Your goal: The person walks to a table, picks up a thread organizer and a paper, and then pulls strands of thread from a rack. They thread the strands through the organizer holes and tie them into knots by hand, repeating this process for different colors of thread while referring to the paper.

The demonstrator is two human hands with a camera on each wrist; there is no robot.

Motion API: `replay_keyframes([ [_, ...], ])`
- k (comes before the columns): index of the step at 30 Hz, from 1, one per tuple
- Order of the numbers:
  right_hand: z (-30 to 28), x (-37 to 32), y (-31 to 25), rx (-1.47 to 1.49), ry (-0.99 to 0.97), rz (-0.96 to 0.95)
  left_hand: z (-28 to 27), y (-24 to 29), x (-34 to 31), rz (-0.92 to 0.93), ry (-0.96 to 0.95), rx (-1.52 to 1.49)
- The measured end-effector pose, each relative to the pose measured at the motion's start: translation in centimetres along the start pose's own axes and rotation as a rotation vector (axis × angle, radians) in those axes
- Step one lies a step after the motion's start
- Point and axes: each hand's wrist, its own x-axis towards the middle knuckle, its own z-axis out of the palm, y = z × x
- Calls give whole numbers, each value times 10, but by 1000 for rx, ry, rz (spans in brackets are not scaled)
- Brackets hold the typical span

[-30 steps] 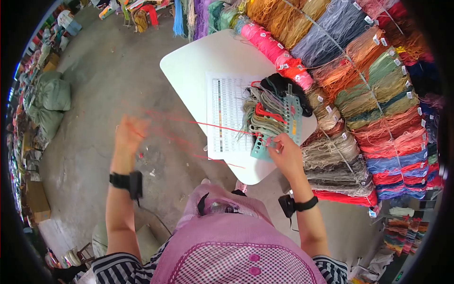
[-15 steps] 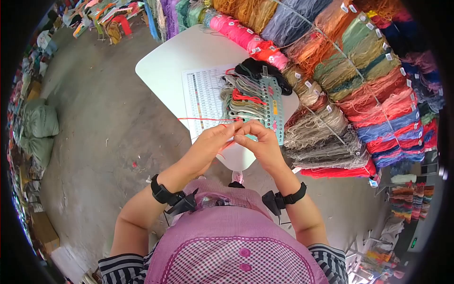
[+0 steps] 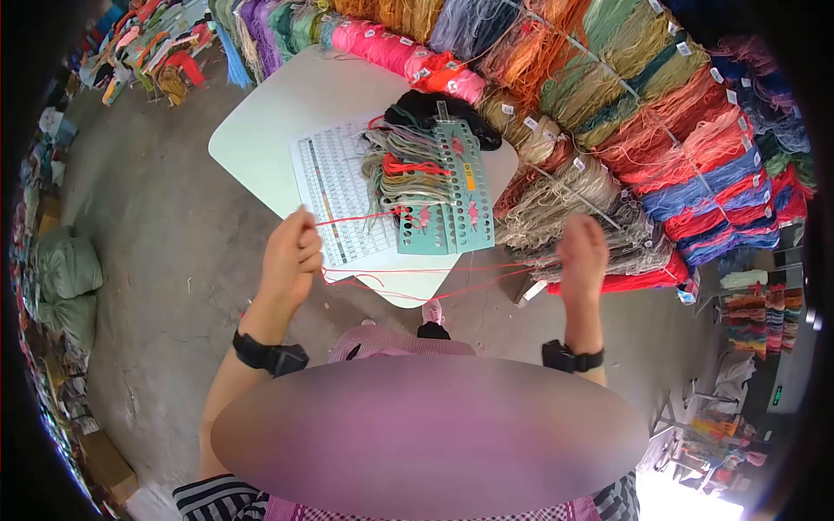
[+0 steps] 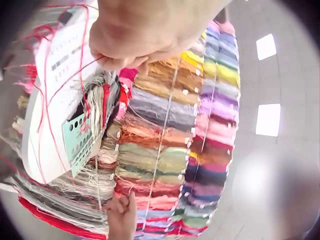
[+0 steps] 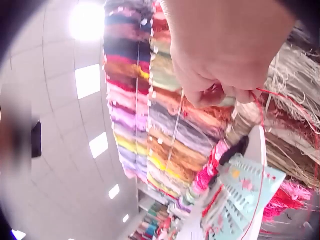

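Observation:
Red thread (image 3: 452, 270) stretches in thin strands between my two hands, below the front of the table in the head view. My left hand (image 3: 293, 260) grips it with curled fingers at the table's left edge. My right hand (image 3: 583, 260), blurred, is out to the right; in the right wrist view its curled fingers pinch the red thread (image 5: 282, 95). One red strand runs from near the left hand to a teal card with punched holes (image 3: 426, 230). Skeins of grey, beige and red thread (image 3: 408, 169) hang from the card's holes.
A white table (image 3: 261, 130) bears a printed chart (image 3: 334, 191) and a black bundle (image 3: 473, 126). Racks of coloured yarn skeins (image 3: 608, 130) line the right and back. Green sacks (image 3: 68, 265) stand on the floor at left.
The hands swung together in front of the card, then spread apart to left and right, drawing red thread between them. The head view has shifted, so the table sits further left.

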Motion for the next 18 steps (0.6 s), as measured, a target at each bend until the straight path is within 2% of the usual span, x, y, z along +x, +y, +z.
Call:
replay_keyframes([
  [2, 34, -4, 15, -194, -121, -62, 31, -20, 8, 6, -61, 454],
  [4, 57, -1, 46, -313, -275, -140, 45, -43, 23, -46, -176, 572],
  [5, 71, -3, 49, -323, -292, -102, 57, -52, 26, -49, -173, 575],
  [7, 90, -3, 54, -328, -304, -54, 77, -65, 31, -207, -213, 590],
  [10, 99, 4, 62, -318, -338, 25, 78, -88, 48, -301, -206, 523],
  [12, 101, 8, 70, -503, -293, -80, 74, -99, 55, -323, -215, 496],
  [13, 102, 8, 74, -503, -293, -77, 72, -103, 58, -339, -225, 467],
  [15, 103, 9, 82, -618, -244, -259, 73, -106, 60, -335, -228, 464],
  [16, 103, 9, 85, -620, -245, -257, 74, -108, 61, -329, -233, 461],
  [18, 103, 7, 87, -740, -254, -510, 70, -108, 63, -312, -263, 492],
])
